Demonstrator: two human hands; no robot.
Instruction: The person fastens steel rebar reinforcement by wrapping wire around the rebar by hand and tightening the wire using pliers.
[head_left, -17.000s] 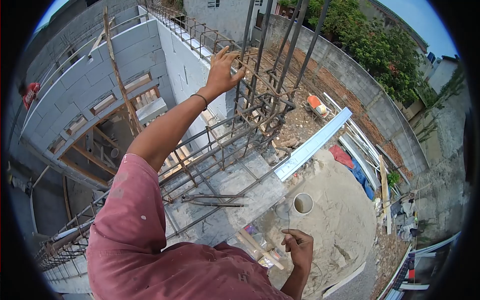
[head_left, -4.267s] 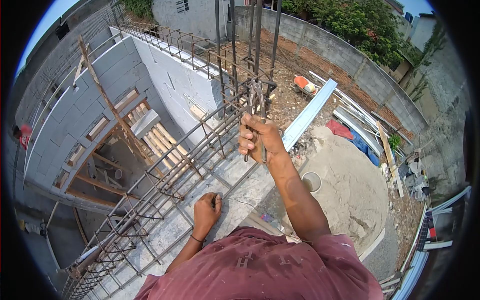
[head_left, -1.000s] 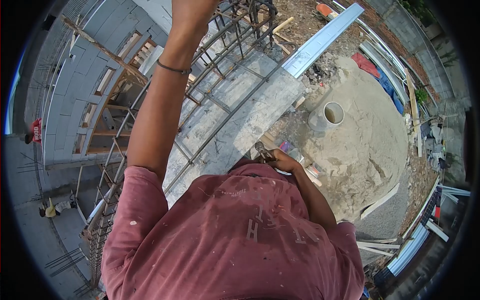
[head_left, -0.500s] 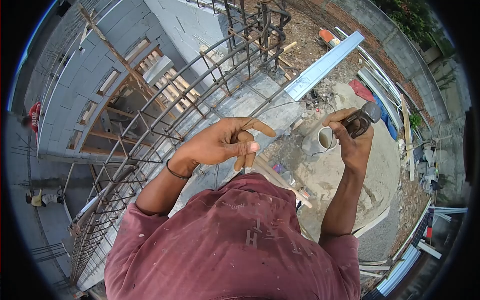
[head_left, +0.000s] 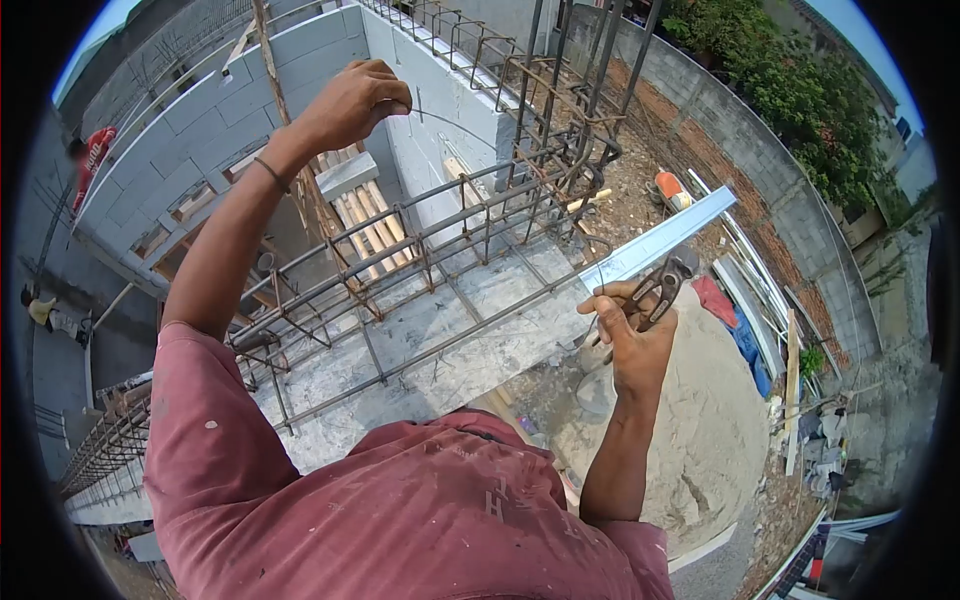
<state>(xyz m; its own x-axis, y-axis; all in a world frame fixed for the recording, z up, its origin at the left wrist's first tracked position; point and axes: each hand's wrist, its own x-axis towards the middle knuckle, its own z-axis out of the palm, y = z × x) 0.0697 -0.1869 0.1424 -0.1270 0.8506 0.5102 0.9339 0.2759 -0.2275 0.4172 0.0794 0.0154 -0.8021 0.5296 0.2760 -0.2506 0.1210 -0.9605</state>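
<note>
My left hand point(head_left: 362, 100) is raised above the rebar cage at the upper left, its fingers pinched together. A thin wire point(head_left: 455, 125) runs from it in a curve toward the right. My right hand point(head_left: 640, 335) grips dark metal pincers point(head_left: 668, 283), with the jaws pointing up and away. A thin dark piece of wire also shows by its thumb and index finger. Beneath and between the hands lies the rebar cage point(head_left: 470, 212), long bars crossed by stirrups, over a concrete slab point(head_left: 420, 345).
Upright bars point(head_left: 590, 70) rise at the cage's far end. Beyond are a block wall point(head_left: 440, 90), a pale metal channel point(head_left: 665, 235) and a sand heap point(head_left: 700, 420). A person in red point(head_left: 92, 165) and another person point(head_left: 45, 312) are far off at left.
My left hand has swung up and away from my chest. My right hand, still holding the pincers, has moved lower and left. The view has tilted up, showing more cage.
</note>
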